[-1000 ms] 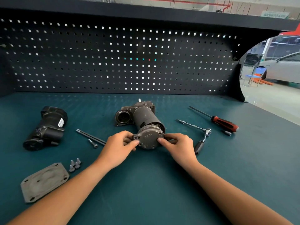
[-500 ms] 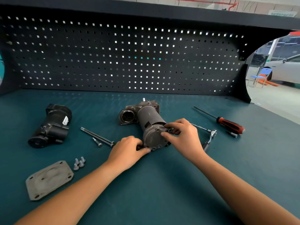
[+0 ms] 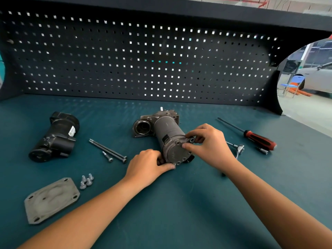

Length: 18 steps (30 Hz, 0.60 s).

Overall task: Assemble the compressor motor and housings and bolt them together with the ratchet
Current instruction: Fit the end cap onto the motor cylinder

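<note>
Bolts (image 3: 107, 150) left of motor (image 3: 167, 128); ratchet (image 3: 239, 147) right

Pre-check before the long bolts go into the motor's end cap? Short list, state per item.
1. End cap fully seated on the motor: cannot tell, fingers cover part of the seam.
2. Cap held: left hand grips its lower edge, right hand pinches its upper edge: ok.
3. Cap holes that show are empty: ok.
4. Two long bolts lie free on the table, left of the motor: ok.
5. Ratchet lies right of the motor, partly behind the right hand: ok.
</note>
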Tool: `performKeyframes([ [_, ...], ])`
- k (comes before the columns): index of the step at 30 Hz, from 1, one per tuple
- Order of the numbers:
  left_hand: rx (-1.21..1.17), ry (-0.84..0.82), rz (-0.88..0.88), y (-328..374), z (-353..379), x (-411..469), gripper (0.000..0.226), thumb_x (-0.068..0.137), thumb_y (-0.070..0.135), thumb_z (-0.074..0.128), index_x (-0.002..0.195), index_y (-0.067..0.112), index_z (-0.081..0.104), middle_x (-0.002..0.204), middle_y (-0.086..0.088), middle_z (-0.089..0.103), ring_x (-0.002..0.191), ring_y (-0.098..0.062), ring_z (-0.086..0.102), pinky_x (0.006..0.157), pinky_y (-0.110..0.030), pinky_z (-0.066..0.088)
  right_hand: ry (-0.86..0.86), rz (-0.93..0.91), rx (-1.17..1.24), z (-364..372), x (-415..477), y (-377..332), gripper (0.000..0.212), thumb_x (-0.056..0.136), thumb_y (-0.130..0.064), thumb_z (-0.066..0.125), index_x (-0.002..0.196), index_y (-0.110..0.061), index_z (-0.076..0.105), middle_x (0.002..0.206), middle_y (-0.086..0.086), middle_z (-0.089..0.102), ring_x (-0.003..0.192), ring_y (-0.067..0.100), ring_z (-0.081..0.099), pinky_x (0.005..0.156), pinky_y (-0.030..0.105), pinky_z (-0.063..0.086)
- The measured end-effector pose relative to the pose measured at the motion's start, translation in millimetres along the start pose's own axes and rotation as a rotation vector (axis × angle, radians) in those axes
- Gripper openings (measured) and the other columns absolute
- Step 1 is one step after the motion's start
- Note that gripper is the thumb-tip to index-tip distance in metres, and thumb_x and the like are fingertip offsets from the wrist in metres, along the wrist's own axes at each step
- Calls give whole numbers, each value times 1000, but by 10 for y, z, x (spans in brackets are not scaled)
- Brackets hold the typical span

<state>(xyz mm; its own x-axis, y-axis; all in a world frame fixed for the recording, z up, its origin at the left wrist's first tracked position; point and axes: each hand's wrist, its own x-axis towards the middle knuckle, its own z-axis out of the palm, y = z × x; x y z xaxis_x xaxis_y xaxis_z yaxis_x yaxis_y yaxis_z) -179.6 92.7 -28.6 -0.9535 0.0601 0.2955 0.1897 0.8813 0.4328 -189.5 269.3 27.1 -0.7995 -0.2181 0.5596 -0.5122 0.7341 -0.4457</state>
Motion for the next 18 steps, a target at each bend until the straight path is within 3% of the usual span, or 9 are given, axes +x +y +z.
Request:
performKeyframes([
  [6, -73, -11, 36, 3, 25, 10, 40, 77, 54, 66, 80, 14, 64, 82, 1, 59, 82, -21, 59, 60, -29, 36, -139, -22, -69, -99, 111, -29, 24, 75, -23, 77, 96, -12, 74, 84, -2, 53, 75, 10, 48, 71, 20, 36],
  [12, -156, -5, 41, 11, 44, 3, 36, 74, 50, 70, 73, 14, 67, 69, 9, 52, 76, -17, 57, 60, -29, 35, -239, -32, -52, -179, 206, -42, 27, 73, -23, 79, 96, -11, 75, 67, -22, 47, 63, -2, 47, 64, 14, 38],
  [14, -176, -7, 32, 14, 48, -6, 35, 73, 51, 71, 72, 16, 68, 66, 11, 51, 73, -16, 54, 59, -28, 35, -244, -39, -49, -182, 216, -31, 27, 72, -23, 80, 96, -11, 75, 68, -20, 49, 63, -4, 47, 62, 11, 37],
  [18, -165, -5, 24, 9, 50, -12, 35, 72, 52, 71, 71, 17, 67, 67, 11, 52, 76, -17, 57, 61, -28, 37, -212, -85, -54, -173, 185, -6, 26, 72, -24, 79, 95, -11, 75, 86, 3, 62, 70, 11, 52, 73, 25, 44],
])
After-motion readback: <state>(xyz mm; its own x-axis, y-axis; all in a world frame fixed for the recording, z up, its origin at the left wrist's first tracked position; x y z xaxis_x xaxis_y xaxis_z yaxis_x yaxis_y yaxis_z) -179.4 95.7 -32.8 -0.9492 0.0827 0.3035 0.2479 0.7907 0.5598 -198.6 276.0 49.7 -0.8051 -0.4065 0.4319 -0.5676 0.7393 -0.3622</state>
